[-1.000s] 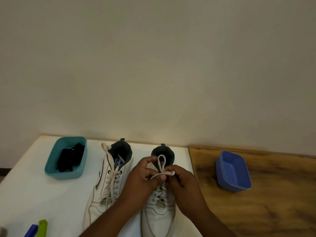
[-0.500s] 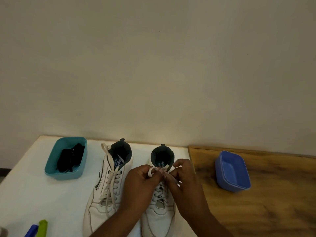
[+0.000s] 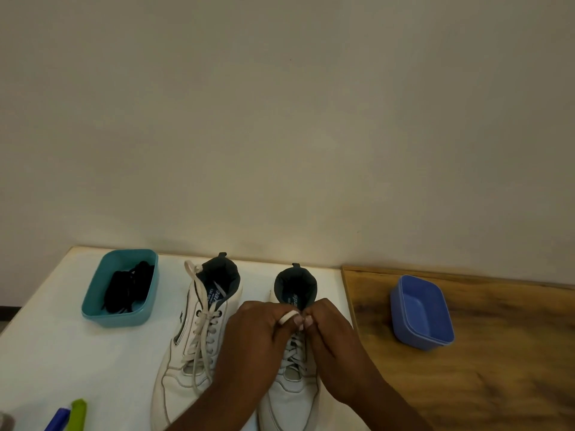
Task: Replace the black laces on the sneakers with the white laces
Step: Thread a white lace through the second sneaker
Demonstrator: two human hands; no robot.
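Two white sneakers stand side by side on the white table (image 3: 56, 353), toes toward me. The left sneaker (image 3: 189, 346) carries a white lace (image 3: 202, 325) hanging loose over its tongue. Over the right sneaker (image 3: 292, 396), both hands meet at the top eyelets. My left hand (image 3: 258, 337) and my right hand (image 3: 329, 331) each pinch the white lace (image 3: 287, 316) of this shoe, and only a small loop shows between the fingers. The black laces (image 3: 126, 289) lie bundled in a teal tub (image 3: 93, 303) at the back left.
A blue tub (image 3: 401, 325) holding nothing sits on the wooden surface (image 3: 497, 368) to the right. Blue and green objects (image 3: 70, 415) poke in at the bottom left corner. A plain wall rises right behind the table.
The tall lace loop held up a second ago has been drawn down. My hands have closed together over the right sneaker's top eyelets.
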